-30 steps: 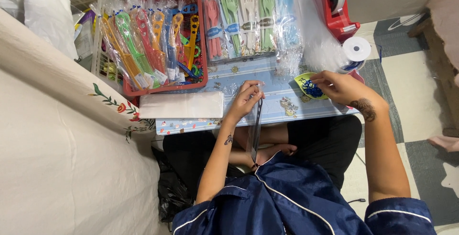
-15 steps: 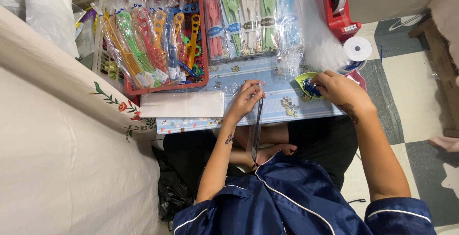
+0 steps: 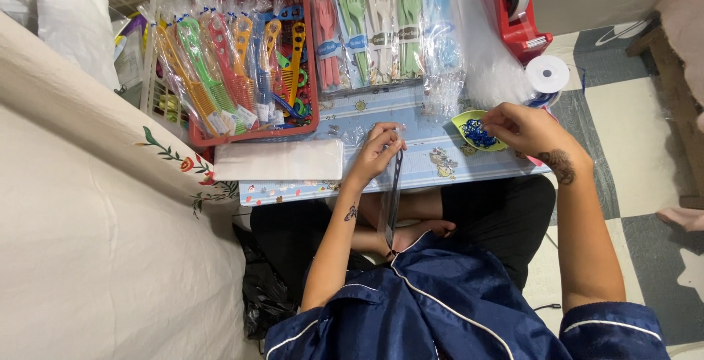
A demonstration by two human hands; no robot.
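Observation:
My left hand (image 3: 375,152) pinches the top of a long clear plastic sleeve (image 3: 391,202) with a dark, narrow item inside. The sleeve hangs down over the front edge of the low table (image 3: 433,163) toward my lap. My right hand (image 3: 525,128) rests at the right side of a small yellow-green dish (image 3: 465,122), its fingertips curled over the small blue pieces (image 3: 479,136) in it. Whether those fingers hold a piece is hidden.
A red basket (image 3: 299,130) of packaged coloured combs sits at the back left. Packs of plastic forks (image 3: 374,30) and loose clear bags (image 3: 493,67) lie behind the dish. A red tape dispenser (image 3: 513,15), a white tape roll (image 3: 547,74) and a white pad (image 3: 279,159) are nearby.
My right hand has shifted slightly right and its fingers have settled on the dish. My left hand and the sleeve have hardly moved.

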